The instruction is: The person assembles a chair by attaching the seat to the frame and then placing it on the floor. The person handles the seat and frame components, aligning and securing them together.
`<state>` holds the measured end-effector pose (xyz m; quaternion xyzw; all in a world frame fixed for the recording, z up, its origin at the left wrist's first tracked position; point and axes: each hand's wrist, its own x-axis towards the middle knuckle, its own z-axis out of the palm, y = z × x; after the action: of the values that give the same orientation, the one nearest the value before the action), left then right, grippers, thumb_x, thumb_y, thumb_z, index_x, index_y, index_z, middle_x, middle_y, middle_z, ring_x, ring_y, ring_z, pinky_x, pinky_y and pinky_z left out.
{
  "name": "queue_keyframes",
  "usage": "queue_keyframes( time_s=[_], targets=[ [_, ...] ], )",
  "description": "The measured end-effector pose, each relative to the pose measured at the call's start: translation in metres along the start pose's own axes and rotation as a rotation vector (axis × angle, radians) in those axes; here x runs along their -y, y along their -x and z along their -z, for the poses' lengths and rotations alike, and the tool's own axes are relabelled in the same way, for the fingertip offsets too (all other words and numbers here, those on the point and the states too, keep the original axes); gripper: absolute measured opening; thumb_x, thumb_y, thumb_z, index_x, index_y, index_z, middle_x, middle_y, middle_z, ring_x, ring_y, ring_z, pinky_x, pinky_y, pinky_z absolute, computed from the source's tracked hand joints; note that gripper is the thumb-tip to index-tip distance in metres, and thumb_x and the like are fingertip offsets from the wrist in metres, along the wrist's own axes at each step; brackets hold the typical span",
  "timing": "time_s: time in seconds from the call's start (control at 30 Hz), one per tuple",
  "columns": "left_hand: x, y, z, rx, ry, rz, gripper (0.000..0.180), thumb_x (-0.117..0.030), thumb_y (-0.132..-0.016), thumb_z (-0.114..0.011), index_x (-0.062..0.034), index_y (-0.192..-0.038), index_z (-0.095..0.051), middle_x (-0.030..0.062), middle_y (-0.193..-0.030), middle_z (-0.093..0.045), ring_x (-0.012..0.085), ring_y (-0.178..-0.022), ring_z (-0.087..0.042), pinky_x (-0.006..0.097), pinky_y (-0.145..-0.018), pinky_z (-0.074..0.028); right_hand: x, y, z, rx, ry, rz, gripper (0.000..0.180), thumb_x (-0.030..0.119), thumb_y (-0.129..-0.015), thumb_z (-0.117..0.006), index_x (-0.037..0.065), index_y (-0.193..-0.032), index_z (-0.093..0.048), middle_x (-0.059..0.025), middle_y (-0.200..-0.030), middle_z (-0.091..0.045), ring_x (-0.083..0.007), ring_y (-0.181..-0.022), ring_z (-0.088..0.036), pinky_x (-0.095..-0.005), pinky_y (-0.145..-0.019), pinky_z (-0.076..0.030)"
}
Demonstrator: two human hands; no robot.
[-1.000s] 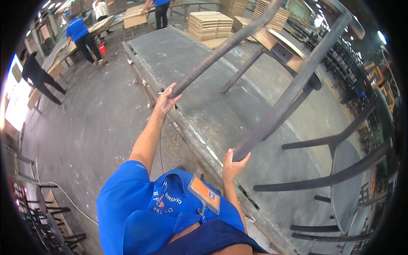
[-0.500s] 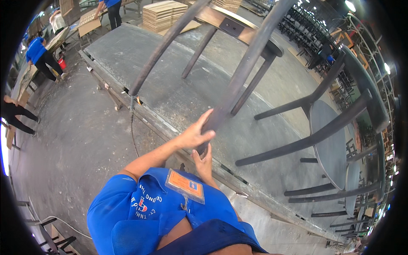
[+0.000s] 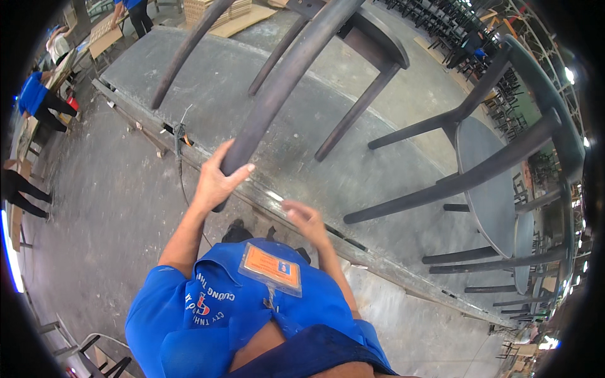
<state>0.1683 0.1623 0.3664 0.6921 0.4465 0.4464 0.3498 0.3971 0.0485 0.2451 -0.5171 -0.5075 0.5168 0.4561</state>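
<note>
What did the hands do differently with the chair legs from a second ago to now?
A second ago each hand gripped a different leg of the upturned dark chair. Now the left hand has shifted onto the near leg that the right hand held, and grips its end. The right hand has let go and hangs open below it. The chair is still upside down over the grey workbench, with another chair lying on it.

The dark wooden chair [image 3: 353, 38] is up in the air, tipped over, with its four round legs pointing different ways. One long leg [image 3: 283, 88] slants down toward the person — its lower end sits inside the curled left hand [image 3: 217, 179]. The seat is at the top, small and dark. The chair hangs over a big grey table [image 3: 252, 101] — not touching it.
</note>
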Motion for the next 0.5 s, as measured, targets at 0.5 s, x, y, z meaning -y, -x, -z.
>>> queue_keyframes(
  time_s=[0.5],
  targets=[
    [-0.021,-0.051,0.006,0.29,-0.067,-0.004,0.07,-0.03,-0.078,-0.075,-0.0029,-0.132,-0.039,0.0231,-0.112,-0.06,0.0338,-0.096,-0.065,0.039,-0.078,-0.054,-0.071,-0.243,0.208,-0.894,0.137,-0.027,0.058,0.015,-0.081,-0.072,-0.003,-0.13,-0.046,-0.0178,-0.121,-0.058,-0.0234,-0.103,-0.059,-0.0319,-0.078,-0.051]
  ],
)
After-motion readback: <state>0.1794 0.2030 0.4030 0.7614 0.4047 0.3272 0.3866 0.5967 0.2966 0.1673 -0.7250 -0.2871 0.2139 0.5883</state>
